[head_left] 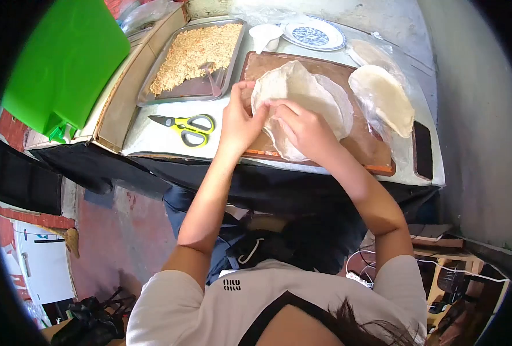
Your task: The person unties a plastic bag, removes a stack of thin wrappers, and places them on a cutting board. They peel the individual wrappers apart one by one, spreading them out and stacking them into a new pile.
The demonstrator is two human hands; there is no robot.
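Several thin, round, pale dough wrappers [316, 95] lie overlapping on a brown board [374, 141]. At their left edge, my left hand [241, 121] holds the top wrapper, its thumb and fingers closed at the rim. My right hand [307, 128] pinches the same wrapper close to the left thumb, fingertips pressed together. The left side of that wrapper is lifted and partly folded over. What lies directly beneath my fingertips is hidden.
Left of the board are green-handled scissors [191, 130] and a metal tray [233, 69] of crumbly tan filling with a spatula in it. Behind stand a white cup [266, 37] and a blue-patterned plate [329, 36]. More wrappers [381, 98] on plastic and a dark phone [422, 150] lie right.
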